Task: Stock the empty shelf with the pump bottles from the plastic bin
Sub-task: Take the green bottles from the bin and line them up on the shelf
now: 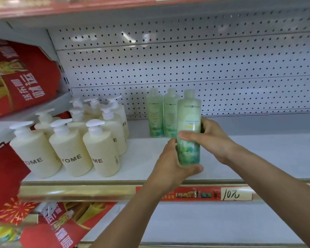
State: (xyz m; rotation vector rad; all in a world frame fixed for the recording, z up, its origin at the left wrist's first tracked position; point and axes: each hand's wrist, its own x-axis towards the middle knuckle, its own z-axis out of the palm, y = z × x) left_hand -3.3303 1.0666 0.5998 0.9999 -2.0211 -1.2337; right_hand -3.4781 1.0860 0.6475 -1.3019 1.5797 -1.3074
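Left hand (170, 163) and right hand (211, 140) both grasp an upright green bottle (189, 126) at the shelf (258, 154); pushed back too far, it could topple two matching bottles (163, 117) at twelve o'clock.

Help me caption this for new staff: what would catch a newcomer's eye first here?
First, the tall green translucent plastic bottle at centre, gripped upright by the left hand low down and the right hand at mid-height, with two matching green bottles standing behind it at the shelf's back. Next, the cluster of cream pump bottles with white pumps on the left side of the white shelf.
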